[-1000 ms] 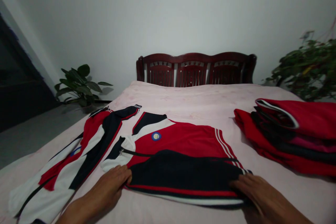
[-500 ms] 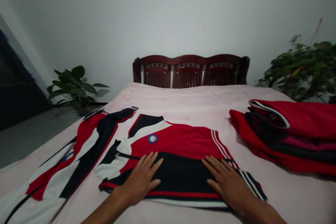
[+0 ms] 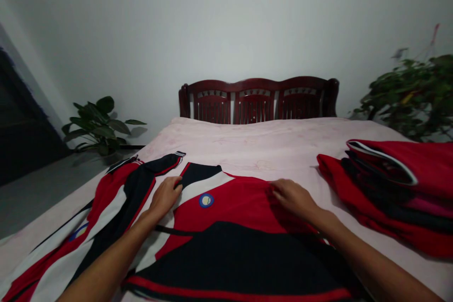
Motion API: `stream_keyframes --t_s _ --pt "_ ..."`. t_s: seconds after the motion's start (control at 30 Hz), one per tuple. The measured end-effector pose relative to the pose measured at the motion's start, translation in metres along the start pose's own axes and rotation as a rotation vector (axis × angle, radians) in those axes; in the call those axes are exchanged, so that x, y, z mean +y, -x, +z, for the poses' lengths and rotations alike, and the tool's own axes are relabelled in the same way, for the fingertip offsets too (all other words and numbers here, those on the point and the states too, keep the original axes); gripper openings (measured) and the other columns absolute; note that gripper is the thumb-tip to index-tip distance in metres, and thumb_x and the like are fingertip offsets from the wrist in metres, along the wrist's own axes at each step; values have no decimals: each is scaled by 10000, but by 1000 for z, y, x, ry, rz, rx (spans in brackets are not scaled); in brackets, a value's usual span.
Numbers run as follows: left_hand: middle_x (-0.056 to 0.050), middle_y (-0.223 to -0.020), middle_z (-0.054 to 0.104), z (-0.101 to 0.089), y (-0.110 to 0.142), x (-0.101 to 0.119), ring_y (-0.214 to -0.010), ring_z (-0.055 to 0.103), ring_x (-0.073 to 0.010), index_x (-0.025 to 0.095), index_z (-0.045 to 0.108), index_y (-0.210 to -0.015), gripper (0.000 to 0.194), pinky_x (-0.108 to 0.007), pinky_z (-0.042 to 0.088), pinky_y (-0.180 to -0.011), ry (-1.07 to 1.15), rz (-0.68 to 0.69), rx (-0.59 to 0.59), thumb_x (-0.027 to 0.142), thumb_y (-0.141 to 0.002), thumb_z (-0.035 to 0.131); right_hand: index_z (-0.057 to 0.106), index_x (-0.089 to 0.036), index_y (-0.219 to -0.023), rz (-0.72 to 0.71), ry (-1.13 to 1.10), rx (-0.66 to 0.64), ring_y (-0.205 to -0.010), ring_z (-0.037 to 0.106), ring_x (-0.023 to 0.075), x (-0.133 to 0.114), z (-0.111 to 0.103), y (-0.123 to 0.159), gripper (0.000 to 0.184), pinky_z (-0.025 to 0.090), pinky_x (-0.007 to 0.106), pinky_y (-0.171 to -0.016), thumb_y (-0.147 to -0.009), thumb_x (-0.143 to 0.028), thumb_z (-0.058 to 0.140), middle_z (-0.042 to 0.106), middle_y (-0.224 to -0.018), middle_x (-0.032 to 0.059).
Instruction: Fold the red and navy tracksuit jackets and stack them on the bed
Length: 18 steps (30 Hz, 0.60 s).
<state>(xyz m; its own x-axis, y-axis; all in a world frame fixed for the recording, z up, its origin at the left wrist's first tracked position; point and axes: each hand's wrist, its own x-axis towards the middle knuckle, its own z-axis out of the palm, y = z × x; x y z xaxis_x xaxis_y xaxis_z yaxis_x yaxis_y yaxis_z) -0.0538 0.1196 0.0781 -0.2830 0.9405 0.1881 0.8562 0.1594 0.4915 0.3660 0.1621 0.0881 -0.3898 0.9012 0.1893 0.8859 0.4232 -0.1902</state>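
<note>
Left hand [image 3: 168,194] and right hand [image 3: 290,197], fingers curled, sit along the jacket [image 3: 226,203] on the bed [image 3: 244,144]; whether either pinches it, I cannot tell.

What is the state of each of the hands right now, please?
Left hand: closed, apparently pinching the jacket by its far dark panel.
Right hand: closed, apparently pinching the jacket's far edge.

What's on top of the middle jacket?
On the jacket are a round badge and a dark sleeve; the left hand and right hand are at its far side. Whatever is under the sleeve is hidden.
</note>
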Motion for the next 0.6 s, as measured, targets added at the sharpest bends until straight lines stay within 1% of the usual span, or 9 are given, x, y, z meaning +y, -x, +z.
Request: stream_keyframes --t_s 0.1,0.13,0.2,0.3,0.37,0.43,0.5,0.57,0.6 --pt "-238 -1304 633 8 -40 -12 -1221 595 -356 72 623 -1224 459 -420 457 -979 -21 -153 10 305 -830 589 698 -163 -1165 10 -25 1 -1163 607 252 -14 21 -52 361 433 346 -990 -910 -247 456 692 -1221 134" --pt "-251 -1248 661 11 -48 -16 -1166 627 -375 65 642 -1178 461 -418 482 -917 -18 -190 -1 337 -805 625 693 -148 -1176 23 -38 -4 -1162 608 249 -17 28 -65 370 431 343 -995 -911 -242 453 690 -1222 144" --pt "-236 -1108 722 18 -58 -22 -1043 681 -379 82 684 -1044 432 -384 504 -802 3 -226 -29 399 -750 688 666 -120 -1227 32 -51 2 -1177 597 253 -22 43 -85 401 421 357 -1013 -923 -246 438 671 -1252 166" --pt "-175 -893 758 23 -65 -24 -877 714 -354 127 697 -869 357 -348 489 -691 40 -232 -40 440 -701 727 605 -124 -1319 -17 -67 1 -1278 524 263 -26 66 -93 445 359 385 -1089 -938 -285 441 607 -1357 162" --pt "-143 -835 751 22 -66 -19 -843 709 -339 147 692 -841 289 -346 481 -688 64 -214 -11 409 -721 709 568 -135 -1365 -54 -79 -15 -1348 459 270 -27 81 -88 471 304 410 -1137 -948 -314 440 546 -1434 153" --pt "-125 -898 747 18 -62 -7 -890 697 -311 159 695 -905 249 -346 483 -746 101 -144 32 375 -795 637 536 -140 -1396 -58 -93 -26 -1388 415 282 -28 92 -81 489 267 452 -1158 -960 -328 424 487 -1489 155" --pt "-98 -1022 731 12 -49 8 -976 671 -265 182 688 -1002 265 -328 478 -839 151 -26 61 369 -871 553 541 -145 -1389 -46 -118 -25 -1391 412 289 -28 97 -77 481 262 480 -1158 -961 -327 418 477 -1496 161" --pt "-67 -1099 697 7 -24 25 -1039 635 -220 211 679 -1036 265 -296 461 -912 200 170 41 372 -916 506 593 -146 -1327 -38 -163 -20 -1339 472 282 -32 94 -80 447 304 466 -1136 -961 -330 414 549 -1428 162" --pt "-56 -1116 680 6 -7 32 -1054 619 -203 224 678 -1026 246 -284 453 -931 212 300 -3 362 -926 501 612 -141 -1301 -34 -192 -13 -1307 503 275 -36 90 -83 442 332 450 -1119 -968 -333 392 582 -1389 162"
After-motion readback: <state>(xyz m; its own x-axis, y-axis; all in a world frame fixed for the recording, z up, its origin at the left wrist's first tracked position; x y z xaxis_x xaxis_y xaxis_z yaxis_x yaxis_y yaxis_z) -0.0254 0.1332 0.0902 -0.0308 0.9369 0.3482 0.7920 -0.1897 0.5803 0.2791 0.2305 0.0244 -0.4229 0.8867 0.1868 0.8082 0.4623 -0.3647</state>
